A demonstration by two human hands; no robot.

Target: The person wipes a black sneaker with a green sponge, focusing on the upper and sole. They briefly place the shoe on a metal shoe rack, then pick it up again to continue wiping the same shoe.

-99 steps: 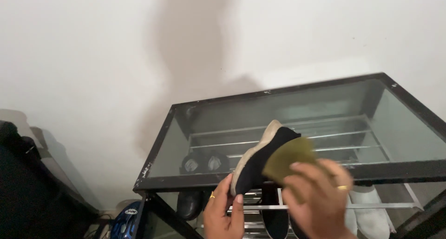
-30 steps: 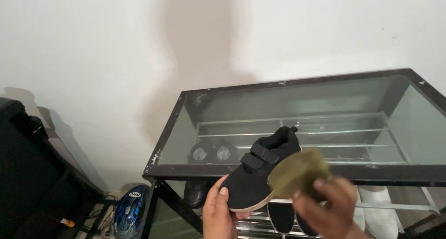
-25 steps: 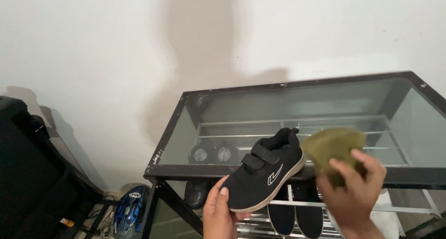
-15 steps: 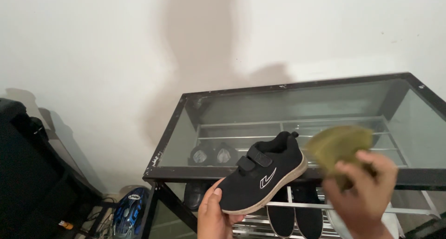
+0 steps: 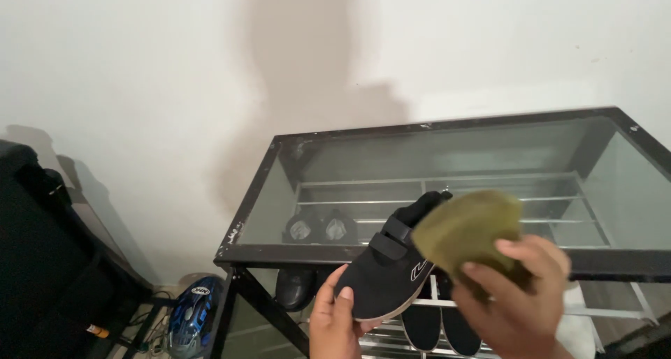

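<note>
In the head view, the left hand (image 5: 340,324) grips the toe end of a black shoe (image 5: 391,265) with 2 strap closures and a pale sole, holding it tilted just in front of the glass-topped rack (image 5: 279,184). The right hand (image 5: 517,299) is closed around an olive-green cloth (image 5: 467,230), which overlaps the shoe's heel side and seems to touch it, though blur makes that uncertain. Below the rack's glass top sit dark shoes (image 5: 321,228), and a blue helmet (image 5: 189,316) lies left of the rack's leg.
</note>
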